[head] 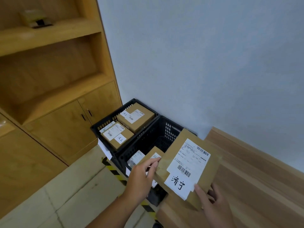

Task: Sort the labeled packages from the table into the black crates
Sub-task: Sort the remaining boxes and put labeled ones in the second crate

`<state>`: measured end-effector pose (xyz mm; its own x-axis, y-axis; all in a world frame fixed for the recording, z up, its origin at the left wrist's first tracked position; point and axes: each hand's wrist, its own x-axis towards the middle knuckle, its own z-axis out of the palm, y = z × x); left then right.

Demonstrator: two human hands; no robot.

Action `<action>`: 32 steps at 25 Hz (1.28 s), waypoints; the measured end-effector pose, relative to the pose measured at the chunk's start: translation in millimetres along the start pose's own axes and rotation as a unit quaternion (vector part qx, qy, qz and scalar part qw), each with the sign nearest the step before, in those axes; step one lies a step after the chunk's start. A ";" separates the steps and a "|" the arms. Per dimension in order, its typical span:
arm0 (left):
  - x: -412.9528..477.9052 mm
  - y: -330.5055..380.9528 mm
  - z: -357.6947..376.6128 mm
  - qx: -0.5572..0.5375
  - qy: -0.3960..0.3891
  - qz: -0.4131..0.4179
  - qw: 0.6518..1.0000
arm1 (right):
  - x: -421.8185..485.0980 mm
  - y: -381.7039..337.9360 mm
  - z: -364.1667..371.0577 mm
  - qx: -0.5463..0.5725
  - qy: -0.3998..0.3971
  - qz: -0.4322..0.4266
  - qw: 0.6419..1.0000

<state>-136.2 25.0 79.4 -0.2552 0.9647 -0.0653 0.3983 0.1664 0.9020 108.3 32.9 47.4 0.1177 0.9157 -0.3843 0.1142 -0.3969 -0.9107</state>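
Observation:
A brown cardboard package (174, 155) with a white shipping label and handwritten characters hangs tilted above the near black crate (158, 129). My right hand (212, 206) grips its near corner, thumb on the label. My left hand (143, 175) holds its left edge between fingers and thumb. Under the package, the near crate holds labeled packages (139, 157), partly hidden. The far black crate (105, 122) holds two labeled brown boxes, one (136, 116) behind the other (116, 134).
The wooden table (256, 178) fills the lower right, against the grey wall. A wooden cabinet with shelves and doors (65, 122) stands left of the crates. Yellow-black hazard tape (113, 170) runs along the tiled floor beside the crates.

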 end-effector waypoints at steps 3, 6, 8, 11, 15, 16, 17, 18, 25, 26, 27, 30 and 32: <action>43.0 -11.8 -16.0 0.013 -0.032 -0.036 0.999 | 28.5 -6.1 33.1 0.000 0.009 0.022 1.000; 82.3 -20.0 -25.8 0.023 -0.051 -0.030 0.998 | 53.3 -18.2 55.3 0.002 0.023 0.043 0.999; 108.7 -20.6 -31.1 0.015 -0.060 -0.035 0.997 | 72.6 -26.1 64.2 -0.008 0.020 0.045 0.999; 151.1 -20.4 -40.4 0.002 -0.081 -0.026 0.996 | 104.4 -43.5 79.4 -0.003 0.014 0.036 0.999; 219.2 -23.5 -51.7 -0.051 -0.098 -0.019 0.994 | 152.8 -71.0 112.3 0.002 0.019 0.011 1.000; 237.8 -27.0 -53.2 -0.062 -0.109 -0.016 0.992 | 163.5 -77.0 122.2 -0.010 0.031 0.005 0.999; 256.1 -31.6 -54.0 -0.071 -0.121 -0.013 0.990 | 174.0 -81.4 131.6 -0.024 0.045 0.004 0.999; 276.5 -38.5 -54.0 -0.077 -0.137 -0.012 0.988 | 185.8 -83.4 141.0 -0.036 0.063 0.004 0.997; 369.1 -104.2 -18.1 -0.093 -0.202 -0.059 0.973 | 257.2 -58.7 186.0 -0.091 0.117 0.047 0.988; 379.1 -115.2 -9.1 -0.090 -0.206 -0.065 0.972 | 269.4 -51.2 189.7 -0.089 0.116 0.060 0.987; 388.0 -127.1 1.0 -0.085 -0.212 -0.070 0.971 | 282.3 -41.6 192.2 -0.083 0.120 0.074 0.987; 407.0 -171.0 36.9 -0.069 -0.234 -0.075 0.967 | 323.0 0.0 199.0 -0.061 0.149 0.107 0.981; 410.9 -200.5 58.2 -0.050 -0.241 -0.076 0.966 | 343.0 27.9 206.5 -0.046 0.161 0.128 0.978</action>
<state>-269.7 399.9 -153.0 0.1450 0.9175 -0.3704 0.2954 0.3171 0.9012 -51.9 349.0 -141.0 0.4566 0.7241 -0.5169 0.1262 -0.6278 -0.7681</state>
